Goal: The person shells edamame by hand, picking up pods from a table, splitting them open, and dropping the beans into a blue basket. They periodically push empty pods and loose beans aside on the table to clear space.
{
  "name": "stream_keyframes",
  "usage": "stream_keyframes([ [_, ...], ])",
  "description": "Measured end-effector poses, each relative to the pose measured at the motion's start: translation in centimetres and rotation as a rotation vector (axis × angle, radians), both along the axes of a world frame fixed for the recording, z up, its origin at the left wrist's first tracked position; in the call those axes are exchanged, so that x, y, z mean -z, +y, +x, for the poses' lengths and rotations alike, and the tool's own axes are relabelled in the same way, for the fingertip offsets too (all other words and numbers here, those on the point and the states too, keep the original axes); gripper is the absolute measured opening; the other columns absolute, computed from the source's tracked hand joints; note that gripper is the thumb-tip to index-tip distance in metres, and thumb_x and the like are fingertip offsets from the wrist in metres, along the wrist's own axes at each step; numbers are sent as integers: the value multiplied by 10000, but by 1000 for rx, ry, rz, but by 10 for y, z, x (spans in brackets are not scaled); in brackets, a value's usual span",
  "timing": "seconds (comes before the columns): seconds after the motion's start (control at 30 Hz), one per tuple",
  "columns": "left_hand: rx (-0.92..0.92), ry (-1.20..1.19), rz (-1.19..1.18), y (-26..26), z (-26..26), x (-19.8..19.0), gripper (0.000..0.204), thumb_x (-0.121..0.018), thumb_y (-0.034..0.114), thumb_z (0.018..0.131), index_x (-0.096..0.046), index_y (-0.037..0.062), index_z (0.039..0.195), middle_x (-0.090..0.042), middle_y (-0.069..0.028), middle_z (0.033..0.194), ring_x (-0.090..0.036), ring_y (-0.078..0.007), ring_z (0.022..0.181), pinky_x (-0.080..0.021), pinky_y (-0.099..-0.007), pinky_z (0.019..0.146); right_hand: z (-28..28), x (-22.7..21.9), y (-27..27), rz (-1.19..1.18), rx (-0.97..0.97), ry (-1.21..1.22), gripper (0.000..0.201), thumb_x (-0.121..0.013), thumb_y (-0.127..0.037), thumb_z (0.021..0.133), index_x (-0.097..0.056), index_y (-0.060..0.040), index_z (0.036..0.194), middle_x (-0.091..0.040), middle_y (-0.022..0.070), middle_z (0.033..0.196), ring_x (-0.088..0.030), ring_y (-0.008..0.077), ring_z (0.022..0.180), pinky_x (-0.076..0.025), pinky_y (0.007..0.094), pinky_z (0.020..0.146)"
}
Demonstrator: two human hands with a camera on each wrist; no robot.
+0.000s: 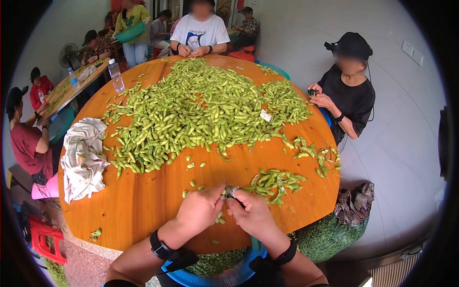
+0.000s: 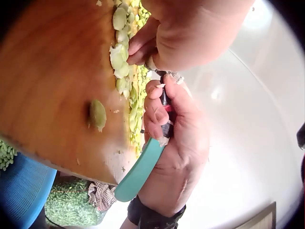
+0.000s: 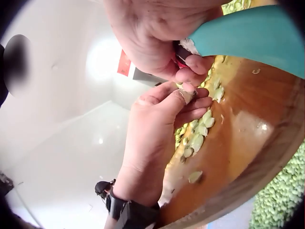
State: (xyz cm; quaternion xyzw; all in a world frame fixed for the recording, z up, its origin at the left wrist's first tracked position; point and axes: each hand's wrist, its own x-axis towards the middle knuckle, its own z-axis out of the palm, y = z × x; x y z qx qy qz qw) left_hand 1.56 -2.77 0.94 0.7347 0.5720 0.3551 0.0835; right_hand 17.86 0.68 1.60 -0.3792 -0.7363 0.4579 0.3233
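My right hand (image 1: 253,213) grips a tool with a curved teal handle (image 2: 140,169) and a dark wrapped middle; its working end is mostly hidden between the fingers. Close against it, the left hand (image 1: 198,210) pinches a small pale green bean piece (image 1: 224,194), largely covered by thumb and fingertips. Both hands meet above the near part of the wooden table (image 1: 143,201). Below them lie several loose shelled beans (image 2: 119,62), and a single bean (image 2: 97,115) sits nearer the edge. A small heap of green pods (image 1: 275,184) lies just beyond the right hand.
A large pile of pods (image 1: 191,115) covers the table's middle. A white cloth (image 1: 83,158) lies at left, a bottle (image 1: 115,75) behind it. Under the near edge stands a blue basin (image 1: 239,275) of beans; a full sack (image 1: 330,237) stands at right. People sit around.
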Motion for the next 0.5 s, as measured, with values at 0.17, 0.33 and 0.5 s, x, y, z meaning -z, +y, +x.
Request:
stream_keyframes([
  [0.17,55,-253,-187,2,-3,-2,344,-598,53,821,-593,27,1164,-648,-165,739,-654,-275,661,-532,-356,612,3,-6,2,-208,-25,144,92,-529,-75,932,-609,-32,917,-573,-6,666,-483,46,493,-374,198,438],
  [0.33,209,-726,-432,8,-9,6,306,-573,39,882,-589,31,1187,-690,-76,806,-661,-143,685,-531,-260,616,12,-16,9,-576,-36,183,122,-525,-103,952,-633,-45,956,-573,-10,673,-462,36,478,-336,184,408],
  [0.5,247,-1027,-734,13,-15,-9,281,-562,14,910,-594,38,1188,-678,-36,889,-626,-80,697,-543,-224,625,19,-19,11,-646,-73,257,129,-529,-107,952,-637,-37,960,-575,-11,678,-475,41,487,-344,180,411],
])
